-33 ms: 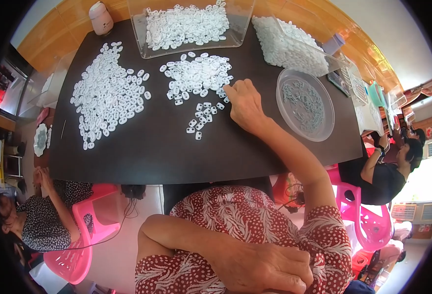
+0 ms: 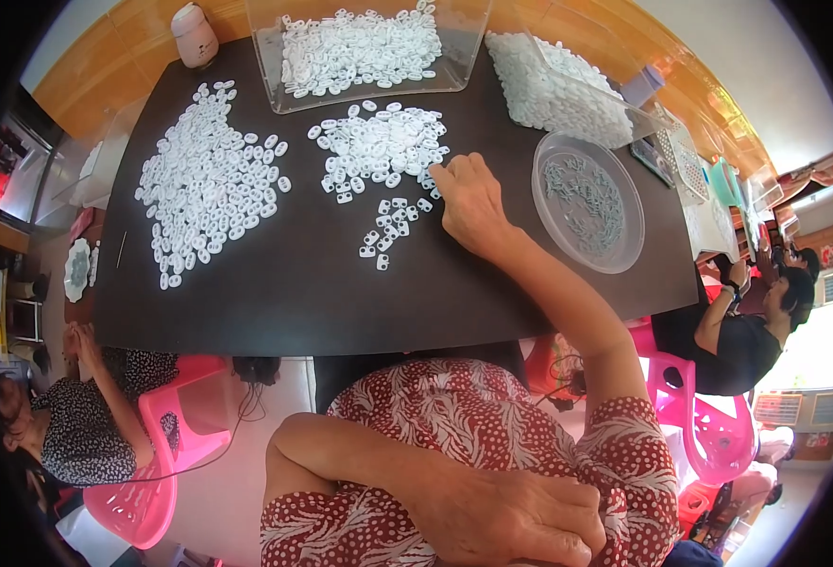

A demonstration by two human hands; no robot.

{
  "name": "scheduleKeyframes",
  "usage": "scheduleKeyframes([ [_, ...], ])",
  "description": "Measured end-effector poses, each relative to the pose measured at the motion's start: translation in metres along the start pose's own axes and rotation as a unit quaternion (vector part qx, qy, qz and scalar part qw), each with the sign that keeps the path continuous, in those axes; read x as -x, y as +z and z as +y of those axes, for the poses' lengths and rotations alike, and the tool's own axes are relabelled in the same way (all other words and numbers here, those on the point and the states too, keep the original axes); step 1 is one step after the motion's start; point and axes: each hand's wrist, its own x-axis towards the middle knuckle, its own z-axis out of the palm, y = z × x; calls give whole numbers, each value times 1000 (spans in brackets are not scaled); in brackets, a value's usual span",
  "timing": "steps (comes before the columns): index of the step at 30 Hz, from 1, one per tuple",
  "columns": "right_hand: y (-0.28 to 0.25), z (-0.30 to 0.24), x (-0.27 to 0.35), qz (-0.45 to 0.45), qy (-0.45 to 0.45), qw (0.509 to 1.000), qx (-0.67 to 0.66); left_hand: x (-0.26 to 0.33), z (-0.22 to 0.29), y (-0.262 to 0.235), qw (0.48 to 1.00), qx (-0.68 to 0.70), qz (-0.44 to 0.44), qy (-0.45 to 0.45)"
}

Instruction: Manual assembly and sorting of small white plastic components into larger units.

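Note:
My right hand [image 2: 473, 203] is closed, with its fingers curled down at the right edge of the middle pile of small white plastic pieces [image 2: 388, 142]. Its fingertips touch the pieces there; whether one is pinched between them is hidden. Just below that pile lies a loose group of similar two-holed white pieces [image 2: 388, 229]. On the left of the dark table [image 2: 360, 307] spreads a larger pile of white oval pieces [image 2: 211, 189]. My left hand [image 2: 506, 515] rests against my patterned shirt with curled fingers, its palm turned out of sight.
A clear bin [image 2: 369, 102] of white pieces stands at the back, with another filled clear bin [image 2: 563, 90] to its right. Right of my forearm sits a round clear tub [image 2: 636, 222] of small grey-green parts. A pink bottle [image 2: 195, 36] stands back left. Seated people flank the table.

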Motion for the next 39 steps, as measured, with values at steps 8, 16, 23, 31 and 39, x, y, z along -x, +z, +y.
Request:
scheduleKeyframes([
  [8, -6, -7, 8, 15, 33, 996, -81, 17, -8, -3, 990, -10, 74, 121],
  [16, 2, -36, 5, 10, 12, 992, -123, 5, -3, -3, 982, -4, 89, 166],
  [23, 9, -17, -6, 37, 32, 994, -100, -6, 21, -12, 986, 30, -115, -119],
  [31, 8, -6, -6, 0, 24, 999, -26, 27, -5, 2, 989, -17, 60, 136],
  [39, -14, 7, 1, -11, 68, 996, -56, 62, 7, -10, 985, -129, 53, 99],
])
